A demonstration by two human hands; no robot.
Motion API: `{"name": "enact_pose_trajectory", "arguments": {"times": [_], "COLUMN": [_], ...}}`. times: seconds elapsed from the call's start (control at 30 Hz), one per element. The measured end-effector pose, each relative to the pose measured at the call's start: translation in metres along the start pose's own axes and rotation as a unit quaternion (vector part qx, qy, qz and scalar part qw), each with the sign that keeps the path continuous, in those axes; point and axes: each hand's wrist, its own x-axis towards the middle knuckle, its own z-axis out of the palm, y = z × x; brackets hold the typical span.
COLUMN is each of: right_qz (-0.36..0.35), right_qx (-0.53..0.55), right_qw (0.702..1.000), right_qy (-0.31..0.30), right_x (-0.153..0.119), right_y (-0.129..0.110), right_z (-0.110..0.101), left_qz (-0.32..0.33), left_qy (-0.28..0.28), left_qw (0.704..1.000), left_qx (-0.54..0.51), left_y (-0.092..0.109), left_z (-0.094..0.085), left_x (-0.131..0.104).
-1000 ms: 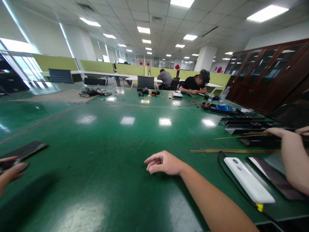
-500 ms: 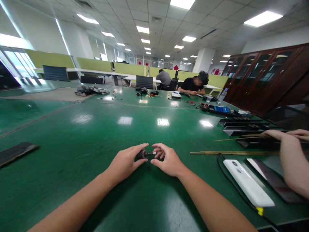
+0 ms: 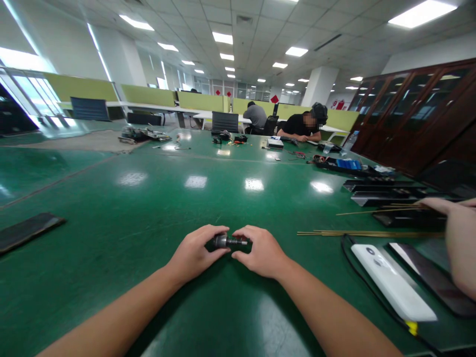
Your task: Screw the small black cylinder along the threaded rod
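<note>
A small dark metal part [image 3: 222, 241] with a stepped shaft lies level above the middle of the green table. My left hand [image 3: 195, 251] is closed around its thick end, thumb in front and fingers behind. Its thin shaft [image 3: 238, 242] points right, with a bright tip. Around that tip curves my right hand [image 3: 262, 251], thumb and fingers apart, with no clear contact. The palm sides of both hands are hidden.
Thin brass-coloured rods [image 3: 364, 233] lie at right, near a white phone-like device [image 3: 392, 282] with a black cable and a dark slab [image 3: 431, 277]. Another person's arm [image 3: 461, 243] reaches over black metal channels [image 3: 390, 198]. A dark flat strip [image 3: 29, 230] lies left.
The view has shifted slightly. The metal part is turned a little, showing more of its shiny collar, and my right hand's fingers are less spread around the shaft tip.
</note>
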Motion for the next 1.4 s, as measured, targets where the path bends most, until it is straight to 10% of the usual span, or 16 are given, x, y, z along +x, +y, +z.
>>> {"name": "enact_pose_trajectory", "arguments": {"times": [1.4], "right_qz": [-0.011], "right_qx": [0.039], "right_qw": [0.999], "right_qy": [-0.020], "right_x": [0.0018], "right_y": [-0.0039], "right_z": [0.0018], "left_qz": [0.014], "left_qy": [-0.003], "left_qw": [0.999], "left_qx": [-0.039], "left_y": [-0.0018], "left_z": [-0.0032], "left_x": [-0.0066]}}
